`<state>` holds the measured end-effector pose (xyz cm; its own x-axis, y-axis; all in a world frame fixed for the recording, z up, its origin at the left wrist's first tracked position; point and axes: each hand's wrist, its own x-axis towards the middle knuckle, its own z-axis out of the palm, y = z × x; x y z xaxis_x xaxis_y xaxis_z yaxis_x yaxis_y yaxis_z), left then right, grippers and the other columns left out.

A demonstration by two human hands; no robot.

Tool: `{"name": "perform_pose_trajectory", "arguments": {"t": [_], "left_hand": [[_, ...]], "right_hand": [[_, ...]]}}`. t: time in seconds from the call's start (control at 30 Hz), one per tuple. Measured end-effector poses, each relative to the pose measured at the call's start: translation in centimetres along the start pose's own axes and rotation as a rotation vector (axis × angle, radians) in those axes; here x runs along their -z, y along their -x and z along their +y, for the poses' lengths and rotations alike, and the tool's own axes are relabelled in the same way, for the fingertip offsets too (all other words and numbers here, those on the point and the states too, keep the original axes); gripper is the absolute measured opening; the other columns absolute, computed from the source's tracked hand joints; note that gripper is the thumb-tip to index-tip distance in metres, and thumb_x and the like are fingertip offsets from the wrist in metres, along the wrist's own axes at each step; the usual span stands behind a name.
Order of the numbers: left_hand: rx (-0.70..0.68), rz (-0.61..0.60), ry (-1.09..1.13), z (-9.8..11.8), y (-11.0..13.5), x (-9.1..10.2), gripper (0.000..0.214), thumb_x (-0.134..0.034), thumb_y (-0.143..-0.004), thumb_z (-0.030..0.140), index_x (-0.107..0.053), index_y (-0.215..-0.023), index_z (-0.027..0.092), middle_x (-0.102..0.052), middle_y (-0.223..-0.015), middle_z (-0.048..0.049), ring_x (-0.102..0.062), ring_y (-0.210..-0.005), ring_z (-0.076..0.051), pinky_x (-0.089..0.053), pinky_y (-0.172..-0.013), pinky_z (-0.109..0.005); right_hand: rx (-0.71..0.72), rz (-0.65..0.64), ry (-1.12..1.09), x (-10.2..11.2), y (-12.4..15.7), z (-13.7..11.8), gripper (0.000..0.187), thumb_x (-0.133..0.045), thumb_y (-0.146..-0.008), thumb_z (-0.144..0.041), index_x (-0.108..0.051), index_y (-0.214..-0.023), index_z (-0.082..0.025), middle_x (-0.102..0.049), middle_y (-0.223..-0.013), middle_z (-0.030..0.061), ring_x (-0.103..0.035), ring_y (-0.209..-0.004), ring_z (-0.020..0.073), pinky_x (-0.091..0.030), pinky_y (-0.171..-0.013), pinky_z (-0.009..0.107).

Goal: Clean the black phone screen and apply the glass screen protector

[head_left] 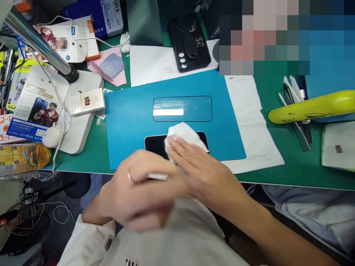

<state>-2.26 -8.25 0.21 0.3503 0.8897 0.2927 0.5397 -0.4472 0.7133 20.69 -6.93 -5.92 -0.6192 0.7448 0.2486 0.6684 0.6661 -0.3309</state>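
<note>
Currently the right hand (199, 166) lies flat, fingers stretched out and together, pressing a white wipe (183, 133) onto a black phone (155, 143). It is not curled around the wipe as far as shows. Phone lies face up under the right fingertips, long side across, on a blue mat (127, 118); its near edge is hidden by both hands.

Left hand (144, 192) sits just left of and partly under the right wrist, motion-blurred, fingers loosely curled. A thin white sliver (156, 176) shows at its fingers; can't tell if it grips that or the phone edge.

Just beyond the right fingertips, on the same mat, lies a clear screen protector (182, 109), apart from the phone. Further beyond is a black phone case (191, 44). Right of the hands: white paper sheet (249, 125) under the mat, then a yellow-green tool (310, 107) on the green counter (291, 166). Left of the hands: white lamp base (80, 125) with a small box (86, 101) on it.
</note>
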Motion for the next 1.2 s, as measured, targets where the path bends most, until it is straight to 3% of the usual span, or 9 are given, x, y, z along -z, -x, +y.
{"name": "perform_pose_trajectory", "arguments": {"t": [0.07,0.17,0.27,0.37,0.53,0.63,0.73,0.97,1.2], "left_hand": [[-0.033,-0.018,-0.05,-2.7,-0.6,-0.1,0.037,-0.058,-0.098,0.031,-0.057,-0.135,0.031,-0.07,-0.112,-0.0043,-0.067,-0.103,-0.021,-0.056,-0.091,-0.04],[0.009,-0.09,-0.191,-5.2,-0.9,-0.2,0.05,-0.068,-0.096,0.035,-0.051,-0.141,0.023,-0.064,-0.132,-0.0119,-0.059,-0.122,-0.028,-0.05,-0.102,-0.045],[0.058,-0.189,-0.251,-5.8,-0.9,-0.3,0.068,-0.073,-0.091,0.051,-0.046,-0.146,0.023,-0.06,-0.141,-0.0146,-0.054,-0.129,-0.032,-0.046,-0.107,-0.049],[0.091,-0.251,-0.261,-5.8,-1.0,-0.4,0.081,-0.074,-0.086,0.063,-0.043,-0.149,0.023,-0.06,-0.143,-0.0147,-0.053,-0.131,-0.034,-0.044,-0.109,-0.05],[0.029,-0.177,-0.16,-6.2,-0.8,-0.5,0.104,-0.058,-0.077,0.088,-0.039,-0.154,0.021,-0.059,-0.144,-0.0167,-0.053,-0.132,-0.034,-0.042,-0.113,-0.052],[-0.02,-0.107,-0.126,-6.4,-0.7,-0.6,0.085,-0.038,-0.093,0.082,-0.043,-0.155,0.023,-0.059,-0.146,-0.0151,-0.051,-0.134,-0.032,-0.04,-0.116,-0.052],[-0.073,-0.136,-0.154,-6.3,-0.8,-0.5,0.065,-0.035,-0.104,0.066,-0.051,-0.151,0.024,-0.059,-0.146,-0.0136,-0.048,-0.139,-0.032,-0.04,-0.117,-0.053],[-0.268,-0.163,-0.224,-6.5,-0.7,-0.7,0.052,-0.039,-0.108,0.051,-0.058,-0.145,0.021,-0.069,-0.137,-0.0131,-0.054,-0.137,-0.033,-0.043,-0.115,-0.056],[-0.308,-0.236,-0.316,-5.8,-0.8,-1.3,0.057,-0.036,-0.109,0.051,-0.056,-0.143,0.011,-0.068,-0.136,-0.0171,-0.057,-0.133,-0.031,-0.05,-0.11,-0.048]], "right_hand": [[-0.066,0.0,0.046,0.9,1.0,1.2,0.075,-0.054,-0.104,-0.035,-0.019,-0.167,-0.013,-0.051,-0.157,0.0176,-0.049,-0.146,0.0303,-0.048,-0.117,0.047],[-0.135,0.014,0.139,1.4,1.8,1.9,0.074,-0.052,-0.105,-0.038,-0.019,-0.166,-0.012,-0.052,-0.155,0.0206,-0.053,-0.142,0.0354,-0.046,-0.115,0.056],[-0.142,0.027,0.21,0.8,1.6,1.2,0.081,-0.05,-0.104,-0.045,-0.014,-0.166,-0.007,-0.051,-0.154,0.0252,-0.054,-0.141,0.0396,-0.046,-0.113,0.061],[-0.137,0.043,0.218,-0.1,0.3,0.0,0.09,-0.051,-0.101,-0.053,-0.016,-0.164,0.001,-0.047,-0.155,0.0292,-0.051,-0.143,0.0416,-0.049,-0.111,0.058],[-0.065,0.055,0.121,-1.4,-2.4,-1.5,0.087,-0.051,-0.099,-0.06,-0.04,-0.153,0.007,-0.045,-0.158,0.0272,-0.046,-0.147,0.038,-0.048,-0.116,0.05],[-0.012,0.066,0.053,-2.1,-3.3,-2.2,0.085,-0.052,-0.098,-0.061,-0.045,-0.151,0.006,-0.043,-0.159,0.0246,-0.045,-0.148,0.0351,-0.047,-0.118,0.048],[0.027,0.086,-0.013,-2.6,-3.5,-2.8,0.079,-0.056,-0.099,-0.056,-0.047,-0.149,0.005,-0.048,-0.157,0.0239,-0.049,-0.146,0.0331,-0.048,-0.118,0.046],[0.233,0.061,-0.258,-2.4,-4.0,-2.7,0.042,-0.063,-0.099,-0.034,-0.066,-0.129,-0.004,-0.073,-0.13,0.0158,-0.062,-0.132,0.0294,-0.048,-0.119,0.047],[0.314,0.24,-0.337,-0.2,-3.2,-0.3,0.021,-0.062,-0.098,-0.019,-0.072,-0.112,-0.007,-0.08,-0.111,0.0128,-0.075,-0.11,0.022,-0.061,-0.105,0.039]]}}
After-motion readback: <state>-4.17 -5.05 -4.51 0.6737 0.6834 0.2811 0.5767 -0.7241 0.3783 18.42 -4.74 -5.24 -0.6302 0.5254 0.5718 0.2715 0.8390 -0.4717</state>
